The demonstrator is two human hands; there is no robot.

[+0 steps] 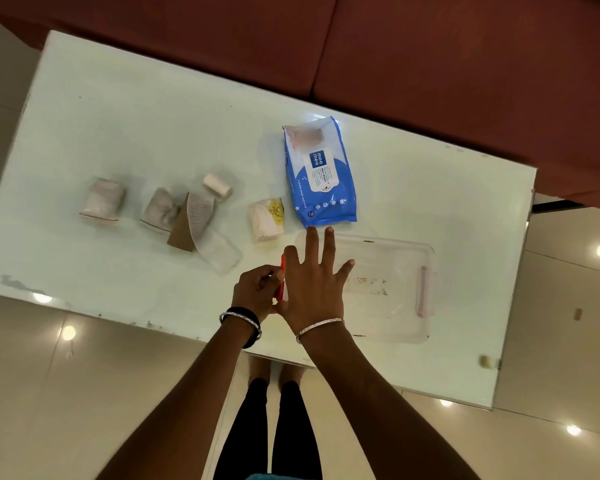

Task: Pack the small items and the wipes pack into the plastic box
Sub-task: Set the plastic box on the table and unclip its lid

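Observation:
A clear plastic box (395,289) with its lid on lies on the pale table (136,116), a pink latch (424,292) on its right end and an orange-red latch (282,277) on its left. My right hand (314,282) rests flat on the lid, fingers spread. At that left end, my left hand (257,291) pinches the orange-red latch. A blue wipes pack (321,174) lies just beyond the box. Small items lie to the left: a white packet with a yellow label (265,220), a small white roll (217,184), a bandage with brown card (193,223), and two bagged items (103,200) (160,207).
A dark red sofa (430,64) runs along the table's far side. The table's near edge is at my wrists, with glossy tiled floor (84,393) below and to the right. My legs stand under the near edge.

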